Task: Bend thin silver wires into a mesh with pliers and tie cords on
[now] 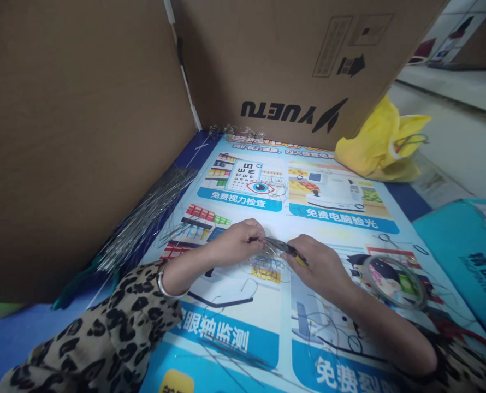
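In the middle of the head view, my right hand (316, 265) is closed around pliers (282, 245) with dark jaws and a bit of yellow on the handle. The jaws point left toward my left hand (241, 240), whose fingers pinch a thin metal wire (270, 252). The wire meets the plier tips, though its exact shape there is too fine to make out. Below both hands, a tangle of bent wire (267, 267) lies on the printed poster sheet (286, 229).
Cardboard panels (284, 65) stand behind and to the left. A bundle of straight wires (144, 218) lies at left. A yellow bag (374, 147) and a teal box (464, 256) are at right, near a roll of clear tape (419, 286). Bent wire pieces (243, 131) sit at the back.
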The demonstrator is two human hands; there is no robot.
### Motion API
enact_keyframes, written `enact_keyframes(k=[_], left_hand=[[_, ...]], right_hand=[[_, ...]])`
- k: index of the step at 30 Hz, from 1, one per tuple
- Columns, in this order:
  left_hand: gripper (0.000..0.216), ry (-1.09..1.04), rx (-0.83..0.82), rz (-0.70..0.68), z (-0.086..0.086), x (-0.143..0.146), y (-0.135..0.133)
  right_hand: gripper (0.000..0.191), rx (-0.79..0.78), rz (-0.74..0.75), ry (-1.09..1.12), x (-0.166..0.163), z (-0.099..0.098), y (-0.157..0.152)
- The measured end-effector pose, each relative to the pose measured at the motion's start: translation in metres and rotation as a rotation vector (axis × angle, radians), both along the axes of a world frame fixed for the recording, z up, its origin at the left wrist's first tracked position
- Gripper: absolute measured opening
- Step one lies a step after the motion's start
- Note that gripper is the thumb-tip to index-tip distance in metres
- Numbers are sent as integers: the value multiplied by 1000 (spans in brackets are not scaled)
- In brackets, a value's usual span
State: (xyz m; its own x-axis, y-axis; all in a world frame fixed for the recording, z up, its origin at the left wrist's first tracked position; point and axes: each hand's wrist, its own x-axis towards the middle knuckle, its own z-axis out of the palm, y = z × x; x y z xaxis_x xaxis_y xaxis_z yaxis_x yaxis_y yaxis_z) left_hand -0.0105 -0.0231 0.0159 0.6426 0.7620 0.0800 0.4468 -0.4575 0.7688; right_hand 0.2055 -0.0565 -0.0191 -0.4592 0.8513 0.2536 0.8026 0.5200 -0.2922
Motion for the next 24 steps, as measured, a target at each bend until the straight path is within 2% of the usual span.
enact_keyframes(k=[6,12,17,24], left_hand=[[13,34,26,9,0,0,0],[16,56,70,10,-4,-1,1],[16,48,59,27,-4,0,2],[17,11,65,73,-7,1,3]], right_hand=[[19,93,69,-131,2,10,2],[4,281,62,-439,2,32,2],[12,399,62,-572,0,43,-4],[18,423,56,-633,-6,52,-8]])
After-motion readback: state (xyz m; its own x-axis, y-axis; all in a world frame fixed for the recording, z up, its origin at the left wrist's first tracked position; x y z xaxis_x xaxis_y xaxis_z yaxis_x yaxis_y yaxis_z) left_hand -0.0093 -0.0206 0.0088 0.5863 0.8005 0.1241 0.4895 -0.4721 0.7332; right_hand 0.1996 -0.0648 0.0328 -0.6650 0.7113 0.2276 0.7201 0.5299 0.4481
